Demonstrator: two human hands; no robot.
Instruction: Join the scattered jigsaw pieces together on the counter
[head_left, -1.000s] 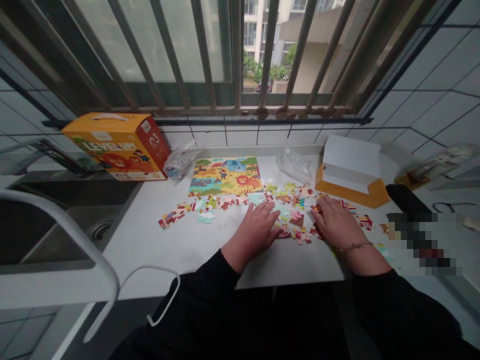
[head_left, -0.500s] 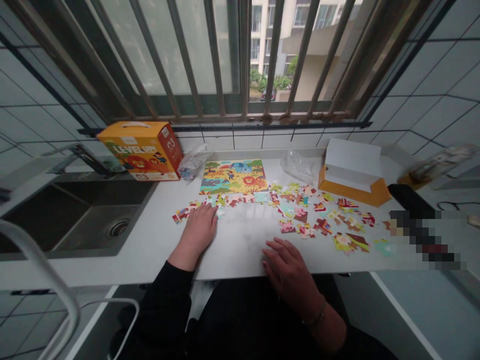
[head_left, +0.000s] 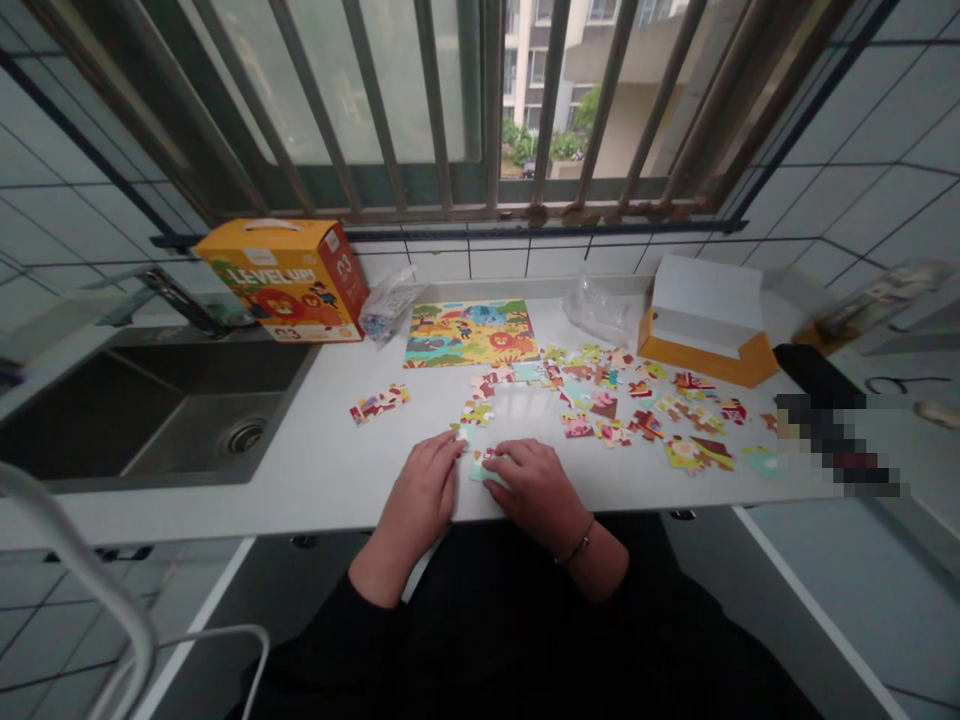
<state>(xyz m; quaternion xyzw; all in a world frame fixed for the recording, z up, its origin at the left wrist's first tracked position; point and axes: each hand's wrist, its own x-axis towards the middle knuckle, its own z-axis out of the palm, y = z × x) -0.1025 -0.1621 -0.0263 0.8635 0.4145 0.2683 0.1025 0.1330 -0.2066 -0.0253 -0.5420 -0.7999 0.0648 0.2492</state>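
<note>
At the near middle of the counter, my left hand (head_left: 424, 480) has its fingers together and curled, the tips on a pale green puzzle piece (head_left: 466, 436). Just right of it, the thumb and fingers of my right hand (head_left: 538, 488) close on pale teal puzzle pieces (head_left: 480, 470) with red marks, partly covered by the fingers. Beyond the hands, a few yellow-green pieces (head_left: 478, 411) and pink pieces (head_left: 491, 380) lead up to a colourful animal picture sheet (head_left: 471, 334). Many loose puzzle pieces (head_left: 645, 420) lie spread to the right.
A small row of red and yellow pieces (head_left: 379, 403) lies at left, near the sink (head_left: 259, 400). Along the back stand an orange box (head_left: 289, 285), a bag of pieces (head_left: 390, 308), a clear plastic wrapper (head_left: 598, 310) and an open orange-white box (head_left: 705, 335).
My left hand has moved right and nearer me, with pale puzzle pieces brought down from the row. My right hand has moved left onto these pieces; both hands are now close together.
</note>
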